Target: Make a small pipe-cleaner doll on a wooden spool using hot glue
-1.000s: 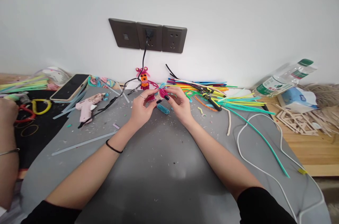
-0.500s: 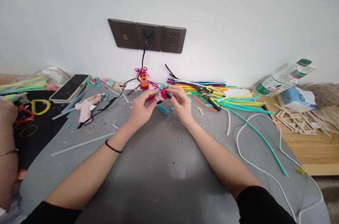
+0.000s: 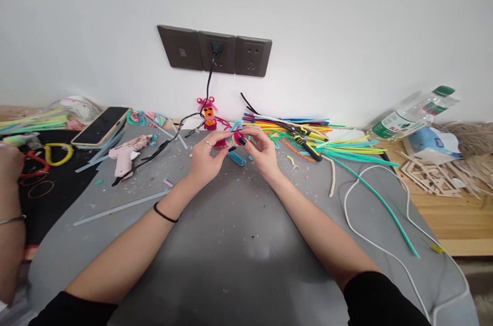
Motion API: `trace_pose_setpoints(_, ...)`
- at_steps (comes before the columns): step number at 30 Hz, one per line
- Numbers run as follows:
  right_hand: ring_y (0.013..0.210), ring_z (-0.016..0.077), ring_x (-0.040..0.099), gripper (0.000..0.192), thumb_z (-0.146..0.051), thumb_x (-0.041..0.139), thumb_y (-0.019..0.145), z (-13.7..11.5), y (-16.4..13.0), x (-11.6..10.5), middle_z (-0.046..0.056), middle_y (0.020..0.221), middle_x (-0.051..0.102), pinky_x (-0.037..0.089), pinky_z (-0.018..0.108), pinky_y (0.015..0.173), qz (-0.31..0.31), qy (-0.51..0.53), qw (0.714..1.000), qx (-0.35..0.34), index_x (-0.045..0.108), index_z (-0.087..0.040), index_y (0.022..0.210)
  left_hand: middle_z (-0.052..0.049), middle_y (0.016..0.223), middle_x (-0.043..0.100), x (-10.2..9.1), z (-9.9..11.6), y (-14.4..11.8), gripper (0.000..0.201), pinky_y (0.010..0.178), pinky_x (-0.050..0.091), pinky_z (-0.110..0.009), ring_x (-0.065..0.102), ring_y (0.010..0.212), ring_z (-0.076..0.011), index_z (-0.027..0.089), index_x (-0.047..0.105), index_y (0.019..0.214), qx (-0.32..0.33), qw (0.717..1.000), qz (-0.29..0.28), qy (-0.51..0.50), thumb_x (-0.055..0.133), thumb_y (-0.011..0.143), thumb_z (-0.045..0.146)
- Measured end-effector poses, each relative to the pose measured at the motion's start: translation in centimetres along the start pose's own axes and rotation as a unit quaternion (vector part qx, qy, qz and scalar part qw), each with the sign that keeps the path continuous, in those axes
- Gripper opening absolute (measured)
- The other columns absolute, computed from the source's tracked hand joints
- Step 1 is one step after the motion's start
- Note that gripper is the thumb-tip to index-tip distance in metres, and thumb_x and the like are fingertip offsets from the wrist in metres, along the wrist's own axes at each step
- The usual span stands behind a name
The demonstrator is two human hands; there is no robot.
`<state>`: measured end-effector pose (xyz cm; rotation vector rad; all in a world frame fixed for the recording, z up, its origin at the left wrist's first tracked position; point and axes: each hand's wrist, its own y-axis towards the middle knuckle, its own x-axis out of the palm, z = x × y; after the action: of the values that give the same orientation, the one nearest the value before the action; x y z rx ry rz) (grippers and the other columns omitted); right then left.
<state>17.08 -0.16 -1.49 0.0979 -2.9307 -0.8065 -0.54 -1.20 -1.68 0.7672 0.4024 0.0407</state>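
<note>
Between my two hands is a small pink and blue piece made of fuzzy pipe cleaner (image 3: 236, 137). My left hand (image 3: 208, 160) pinches its left side, with the thumb below and the index finger on top. From the right, my right hand (image 3: 263, 155) presses it between thumb and fingertips. Fingers hide much of the piece. Just under my fingertips shows a thick blue fuzzy strip (image 3: 236, 159); whether it joins the held piece I cannot tell. Behind my left hand, a pink and orange pipe-cleaner figure (image 3: 208, 114) stands against the wall.
A pink glue gun (image 3: 125, 157) and a phone (image 3: 100, 126) lie to the left. Behind my right hand are yellow-black pliers (image 3: 306, 144) and colourful pipe cleaners (image 3: 354, 150). A white cable (image 3: 362, 231) loops at right, near a tilted bottle (image 3: 412, 115). Another person's arm (image 3: 11, 223) is at far left.
The pink part has turned slightly between my fingertips, and my right thumb and fingers have shifted a little to the left. Little else differs.
</note>
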Motion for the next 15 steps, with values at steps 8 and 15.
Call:
trace_pose_setpoints(8,0.112,0.0229,0.066,0.032,-0.057,0.076,0.088,0.36,-0.03,-0.01,0.006,0.109,0.071,0.054,0.041,0.105,-0.007,-0.002,1.000,0.004,0.075,-0.028,0.100,-0.009,0.116,0.077,0.21,-0.29,-0.20,0.024,0.097,0.059,-0.036,0.072,0.109,-0.0239,0.022,0.073,0.115,-0.024,1.000,0.000,-0.002,0.064,0.097,0.034)
trace_pose_setpoints(15,0.111,0.0209,0.067,0.023,-0.047,0.078,0.088,0.46,0.03,-0.12,0.006,0.107,0.071,0.054,0.038,0.104,-0.004,0.028,1.000,0.001,0.077,-0.027,0.100,-0.011,0.117,0.077,0.59,-0.57,-0.43,0.026,0.091,0.061,-0.035,0.073,0.108,-0.0238,0.020,0.072,0.115,-0.039,0.999,0.008,-0.006,0.064,0.097,0.037)
